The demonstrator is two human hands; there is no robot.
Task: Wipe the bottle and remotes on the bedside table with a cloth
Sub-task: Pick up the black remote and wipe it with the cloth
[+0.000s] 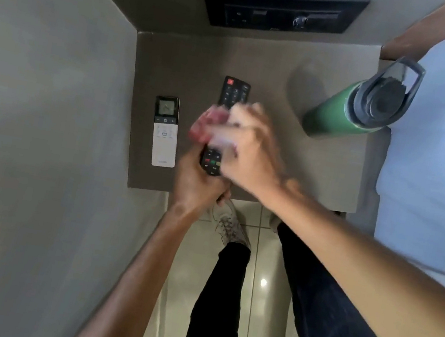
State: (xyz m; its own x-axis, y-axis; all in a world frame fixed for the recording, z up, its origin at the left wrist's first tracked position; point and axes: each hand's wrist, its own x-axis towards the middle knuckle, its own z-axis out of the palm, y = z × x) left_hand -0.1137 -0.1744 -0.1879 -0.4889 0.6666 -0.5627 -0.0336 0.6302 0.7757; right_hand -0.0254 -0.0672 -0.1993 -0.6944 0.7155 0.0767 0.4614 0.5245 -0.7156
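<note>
Black remote (pixel 233 93): near end gripped by left hand (pixel 195 181).
Right hand (pixel 251 149): clutching blurred cloth (pixel 208 125) over it.
Nearby: white remote (pixel 164 131) left, green bottle (pixel 341 109) right.

Blurred right hand (pixel 248 149) and cloth (pixel 207 127) hide the black remote's (pixel 233 93) middle.

Bare forearms (no sleeves in view), black trousers (pixel 217 301), and a pale laced shoe (pixel 230 224).
</note>
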